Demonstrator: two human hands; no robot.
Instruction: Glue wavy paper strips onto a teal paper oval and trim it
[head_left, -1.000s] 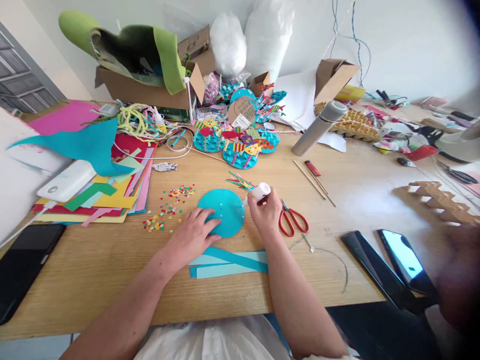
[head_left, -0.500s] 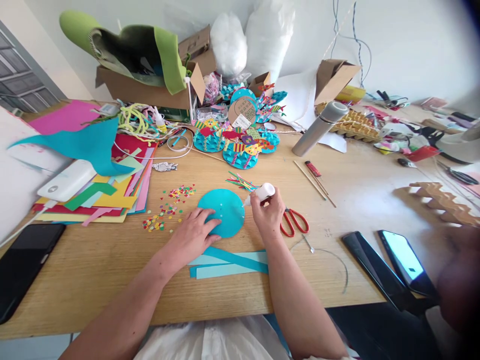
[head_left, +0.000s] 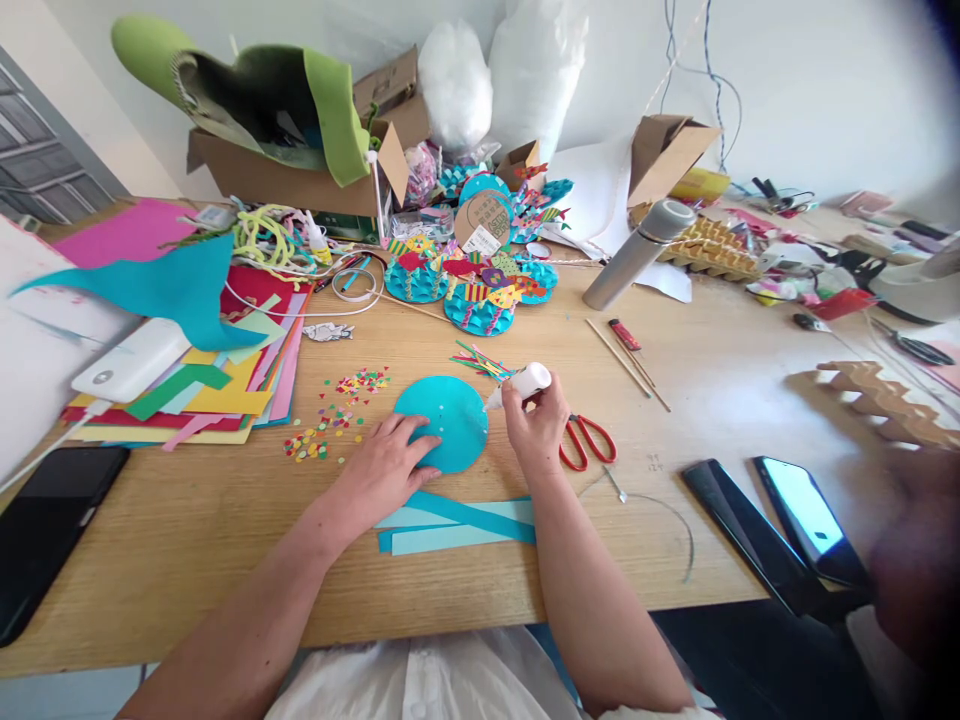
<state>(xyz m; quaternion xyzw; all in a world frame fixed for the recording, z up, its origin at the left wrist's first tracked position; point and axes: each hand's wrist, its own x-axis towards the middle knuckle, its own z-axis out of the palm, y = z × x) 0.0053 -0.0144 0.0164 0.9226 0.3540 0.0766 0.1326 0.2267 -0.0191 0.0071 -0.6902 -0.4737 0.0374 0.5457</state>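
Observation:
A round blue disc (head_left: 454, 425) with several small white dots lies flat on the wooden table. My left hand (head_left: 384, 465) rests on its left edge, fingers spread over it. In my right hand (head_left: 537, 425) is a white glue bottle (head_left: 531, 379), tipped so that its nozzle meets the disc's right edge. Small coloured paper bits (head_left: 307, 442) are scattered to the left of the disc. Thin coloured strips (head_left: 484, 362) lie just behind it, and blue paper strips (head_left: 450, 540) lie in front. Red-handled scissors (head_left: 598, 440) sit beside my right hand.
Coloured paper sheets (head_left: 281, 370) are stacked at the left, near a black phone (head_left: 52, 530). Decorated blue pieces (head_left: 480, 306) stand at the back beside a grey flask (head_left: 637, 255). Two sticks (head_left: 626, 360) and two more phones (head_left: 810, 520) lie to the right.
The view has shifted very slightly. Both hands stay almost in place, with the bottle's nozzle still at the disc's right edge.

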